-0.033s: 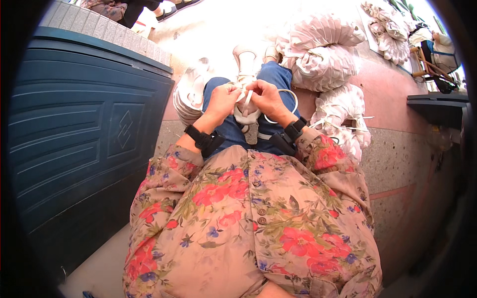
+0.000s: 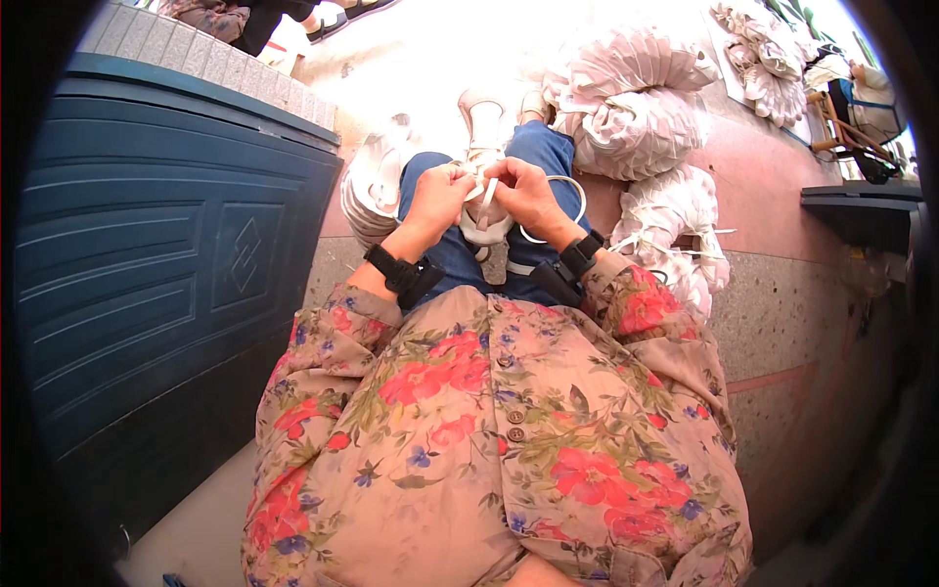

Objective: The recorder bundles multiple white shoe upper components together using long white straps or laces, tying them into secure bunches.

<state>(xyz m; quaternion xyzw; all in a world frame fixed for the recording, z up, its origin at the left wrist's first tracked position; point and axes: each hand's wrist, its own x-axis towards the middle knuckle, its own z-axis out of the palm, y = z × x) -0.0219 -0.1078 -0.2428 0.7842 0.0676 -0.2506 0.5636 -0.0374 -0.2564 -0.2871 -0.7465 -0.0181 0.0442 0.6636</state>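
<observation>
Between my knees is a white shoe upper (image 2: pixel 484 233), with a thin white lace (image 2: pixel 488 196) at its front. My left hand (image 2: pixel 437 203) is closed at the left side of the upper, fingertips pinched together; what they grip is partly hidden. Close beside it, my right hand (image 2: pixel 530 201) pinches the lace, and the two hands nearly meet. A loose loop of lace (image 2: pixel 584 202) curves out past my right wrist. Farther ahead, a pale shoe-shaped piece (image 2: pixel 482 119) is washed out by bright light.
Bundled white uppers (image 2: pixel 641 132) are stacked at the right, with another bundle (image 2: pixel 675 210) nearer. More white uppers (image 2: pixel 367 191) lie against my left leg. A dark blue panel (image 2: pixel 176 235) stands close on the left. A wooden chair (image 2: pixel 831 127) is at far right; another person's feet (image 2: pixel 333 20) show at top.
</observation>
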